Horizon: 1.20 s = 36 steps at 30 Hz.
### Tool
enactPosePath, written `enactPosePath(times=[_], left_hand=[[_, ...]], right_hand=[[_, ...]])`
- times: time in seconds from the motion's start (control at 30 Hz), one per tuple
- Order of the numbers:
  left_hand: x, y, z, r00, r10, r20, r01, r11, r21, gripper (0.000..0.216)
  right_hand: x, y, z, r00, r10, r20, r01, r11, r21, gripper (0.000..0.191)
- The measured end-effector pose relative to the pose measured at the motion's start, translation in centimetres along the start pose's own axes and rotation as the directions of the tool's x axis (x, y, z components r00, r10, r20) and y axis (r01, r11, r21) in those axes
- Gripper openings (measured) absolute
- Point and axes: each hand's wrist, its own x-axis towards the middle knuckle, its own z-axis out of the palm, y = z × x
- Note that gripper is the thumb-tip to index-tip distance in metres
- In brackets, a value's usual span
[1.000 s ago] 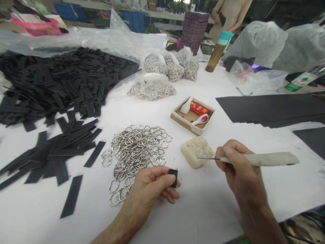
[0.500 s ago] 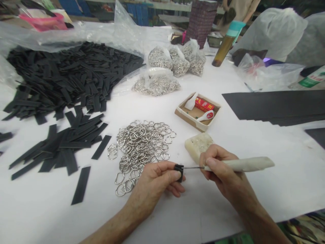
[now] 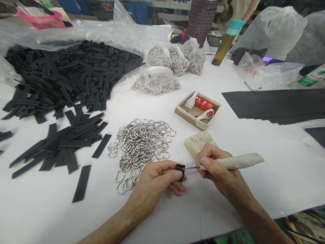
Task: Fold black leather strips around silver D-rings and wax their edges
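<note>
My left hand (image 3: pixel 156 183) pinches a small folded black strap piece (image 3: pixel 180 171) between thumb and fingers, just in front of a loose pile of silver D-rings (image 3: pixel 141 142). My right hand (image 3: pixel 215 169) grips a pale, glue-caked tool (image 3: pixel 235 161) whose thin metal tip touches the black piece. A yellowish-white block (image 3: pixel 198 141) lies right behind my right hand.
Black strips lie loose at the left (image 3: pixel 68 144) and heaped on plastic behind (image 3: pixel 68 73). Bags of D-rings (image 3: pixel 172 62) stand at the back. A small cardboard tray (image 3: pixel 196 110) holds a red box. Black sheets (image 3: pixel 274 103) and an amber bottle (image 3: pixel 224 44) sit at the right.
My right hand has brought the tool leftward from beside the block until its tip meets the black piece. My left hand has stayed almost still.
</note>
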Motion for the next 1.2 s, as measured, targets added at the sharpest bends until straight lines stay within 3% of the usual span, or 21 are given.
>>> enactPosePath(times=[0.63,0.77,0.93,1.03,1.2], left_hand=[[-0.2,-0.5,0.0,1.0,-0.029,-0.008,0.03,0.993,0.118,0.017],[-0.1,-0.7,0.0,0.999,-0.048,-0.013,0.049,0.99,0.131,0.017],[-0.2,-0.6,-0.2,0.999,-0.041,-0.022,0.043,0.994,0.105,0.016],[-0.3,-0.2,-0.1,0.999,-0.041,-0.035,0.044,0.996,0.082,0.017],[-0.3,0.0,-0.4,1.0,-0.002,-0.007,0.002,0.998,0.068,0.02]], right_hand=[[0.1,0.4,0.0,0.999,0.023,-0.037,-0.019,0.996,0.088,0.026],[0.4,-0.1,-0.2,0.993,-0.007,-0.12,0.033,0.976,0.217,0.026],[0.1,-0.5,-0.5,0.983,-0.076,-0.165,0.112,0.968,0.225,0.022],[-0.5,-0.4,-0.6,0.976,-0.126,-0.178,0.155,0.974,0.163,0.017],[-1.4,0.2,-0.8,0.938,-0.266,-0.225,0.235,0.96,-0.153,0.019]])
